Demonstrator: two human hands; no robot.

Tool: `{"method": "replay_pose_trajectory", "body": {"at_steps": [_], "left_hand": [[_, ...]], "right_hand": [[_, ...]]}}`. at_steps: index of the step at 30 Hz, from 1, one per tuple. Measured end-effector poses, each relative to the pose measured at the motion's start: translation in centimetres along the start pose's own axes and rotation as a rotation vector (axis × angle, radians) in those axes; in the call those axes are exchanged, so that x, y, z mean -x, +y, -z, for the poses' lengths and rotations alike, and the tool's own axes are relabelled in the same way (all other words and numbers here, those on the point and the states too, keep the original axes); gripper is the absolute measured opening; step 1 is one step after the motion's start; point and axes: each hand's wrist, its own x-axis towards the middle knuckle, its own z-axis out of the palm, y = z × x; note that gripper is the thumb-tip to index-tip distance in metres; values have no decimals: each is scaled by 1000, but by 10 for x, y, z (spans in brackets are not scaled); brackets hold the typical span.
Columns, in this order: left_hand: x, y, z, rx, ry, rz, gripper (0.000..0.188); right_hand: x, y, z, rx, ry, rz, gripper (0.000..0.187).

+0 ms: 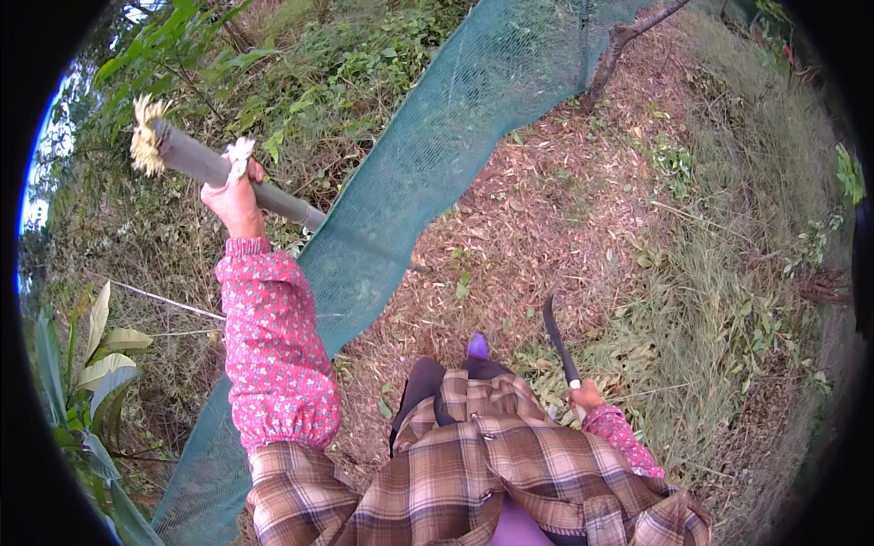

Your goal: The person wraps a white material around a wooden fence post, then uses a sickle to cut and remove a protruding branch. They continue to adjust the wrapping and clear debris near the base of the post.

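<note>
My left hand (pixel 235 205) is wrapped round a thick grey bamboo-like pole (pixel 191 155), close below its frayed, pale yellow top end. A small white scrap (pixel 239 155), too unclear to name, shows at the fingers. From my hand the pole slants down to the right, and its lower part passes behind the green mesh netting (pixel 455 127). Low on the right side, my right hand (pixel 585 397) is closed on the handle of a sickle-like knife (pixel 556 337). Its dark blade curves upward, away from my body, and touches nothing that I can make out.
The netting stands as a long fence, running from lower left to upper right. A crooked branch post (pixel 608 64) meets it at the far end. Dry leaf litter (pixel 519 218) covers the ground; cut grass and brush (pixel 719 300) lie right. Broad-leaved plants (pixel 105 373) grow left.
</note>
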Motion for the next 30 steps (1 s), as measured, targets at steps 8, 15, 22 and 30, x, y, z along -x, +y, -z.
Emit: {"method": "replay_pose_trajectory", "body": {"at_steps": [8,15,22,30], "left_hand": [[70,8,54,-613,-223,177,40],[139,-6,103,-1284,-402,-109,30],[127,-15,85,-1108,-316,-352,21],[93,70,52,-785,-278,-308,19]], "right_hand": [[-58,-9,45,392,169,80,30],[-52,-70,47,897,155,327,29],[61,-385,-101,356,86,1715,23],[219,-520,-185,443,34,2292,24]]}}
